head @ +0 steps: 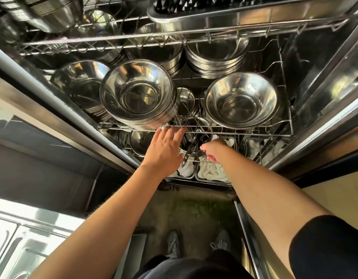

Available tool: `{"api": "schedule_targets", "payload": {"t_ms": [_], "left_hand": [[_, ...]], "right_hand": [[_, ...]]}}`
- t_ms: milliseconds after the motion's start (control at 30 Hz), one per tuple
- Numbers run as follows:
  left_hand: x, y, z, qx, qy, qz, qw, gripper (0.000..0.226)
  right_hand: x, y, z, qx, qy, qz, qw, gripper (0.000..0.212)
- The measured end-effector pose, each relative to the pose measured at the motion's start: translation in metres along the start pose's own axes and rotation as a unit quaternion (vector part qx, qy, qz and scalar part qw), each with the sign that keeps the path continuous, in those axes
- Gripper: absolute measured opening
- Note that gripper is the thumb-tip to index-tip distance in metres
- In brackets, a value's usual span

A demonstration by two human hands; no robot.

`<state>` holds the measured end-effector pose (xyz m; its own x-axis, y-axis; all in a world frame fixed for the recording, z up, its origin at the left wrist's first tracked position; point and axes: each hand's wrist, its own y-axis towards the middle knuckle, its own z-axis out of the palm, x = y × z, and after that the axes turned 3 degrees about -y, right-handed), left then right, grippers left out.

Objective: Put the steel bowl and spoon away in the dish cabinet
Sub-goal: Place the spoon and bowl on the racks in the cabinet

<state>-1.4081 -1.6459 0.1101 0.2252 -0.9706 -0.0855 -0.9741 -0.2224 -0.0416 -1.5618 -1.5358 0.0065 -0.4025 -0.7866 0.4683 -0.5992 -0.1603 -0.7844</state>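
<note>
From the head view we see our left hand (164, 150) spread flat, fingers reaching the front wire of the bowl rack (194, 133) in the dish cabinet (325, 93). Our right hand (211, 150) is pinched around a spoon (201, 153) over the lower utensil rack. Steel bowls (138, 95) sit stacked just above; another stack (241, 100) stands to their right.

I see two grey shoes (173, 243) on a dirty concrete floor (194, 208). White cloths (211, 172) lie in low trays. At far left I see a steel sink (17, 244).
</note>
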Motion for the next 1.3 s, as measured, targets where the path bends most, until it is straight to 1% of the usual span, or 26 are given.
{"api": "schedule_targets", "payload": {"t_ms": [133,200,300,333,400,500,600,667,767,900,1000,1067,1133,1233,1300], "left_hand": [[-0.001,-0.001,-0.001,0.005,-0.002,-0.003,1.000,0.084],[-0.001,-0.001,-0.001,0.009,-0.003,-0.004,1.000,0.084],[-0.001,-0.002,-0.002,0.010,-0.006,-0.003,1.000,0.083],[-0.001,-0.002,-0.002,0.010,-0.007,-0.002,1.000,0.083],[-0.001,-0.002,-0.004,0.011,-0.005,0.000,1.000,0.084],[-0.001,0.000,-0.009,0.028,-0.004,0.001,1.000,0.085],[-0.001,0.005,-0.016,0.049,-0.008,0.001,0.999,0.086],[-0.002,0.007,-0.022,0.065,-0.009,-0.002,0.998,0.084],[-0.007,0.011,-0.032,0.083,-0.022,-0.015,0.996,0.075],[-0.024,0.022,-0.053,0.059,-0.058,0.023,0.996,0.065],[-0.038,0.036,-0.067,0.015,-0.076,0.062,0.995,0.067],[-0.047,0.048,-0.073,-0.011,-0.080,0.090,0.993,0.076],[-0.055,0.060,-0.077,-0.021,-0.077,0.116,0.990,0.088],[-0.064,0.075,-0.075,0.005,-0.058,0.125,0.990,0.108],[-0.068,0.083,-0.069,0.035,-0.037,0.122,0.991,0.118]], "right_hand": [[-0.003,0.001,-0.001,0.028,-0.012,0.002,1.000,0.025],[-0.007,0.000,-0.001,0.027,0.009,-0.004,1.000,0.028],[-0.013,-0.006,-0.005,-0.009,0.014,-0.041,0.999,0.031],[-0.015,-0.011,-0.008,-0.027,0.002,-0.061,0.998,0.031],[-0.018,-0.026,-0.015,-0.058,-0.058,-0.106,0.991,0.033],[-0.024,-0.057,-0.029,-0.097,-0.164,-0.184,0.964,0.033],[-0.030,-0.098,-0.048,-0.133,-0.213,-0.265,0.931,0.026],[-0.031,-0.126,-0.061,-0.141,-0.248,-0.305,0.909,0.028],[-0.032,-0.158,-0.078,-0.140,-0.309,-0.334,0.879,0.032],[-0.027,-0.194,-0.109,-0.224,-0.321,-0.368,0.843,0.036],[-0.020,-0.207,-0.131,-0.284,-0.305,-0.382,0.825,0.045],[-0.016,-0.208,-0.144,-0.312,-0.305,-0.373,0.819,0.055],[-0.013,-0.203,-0.153,-0.316,-0.323,-0.352,0.819,0.071],[-0.010,-0.191,-0.156,-0.291,-0.331,-0.313,0.841,0.099],[-0.010,-0.183,-0.155,-0.272,-0.333,-0.289,0.855,0.113]]}}
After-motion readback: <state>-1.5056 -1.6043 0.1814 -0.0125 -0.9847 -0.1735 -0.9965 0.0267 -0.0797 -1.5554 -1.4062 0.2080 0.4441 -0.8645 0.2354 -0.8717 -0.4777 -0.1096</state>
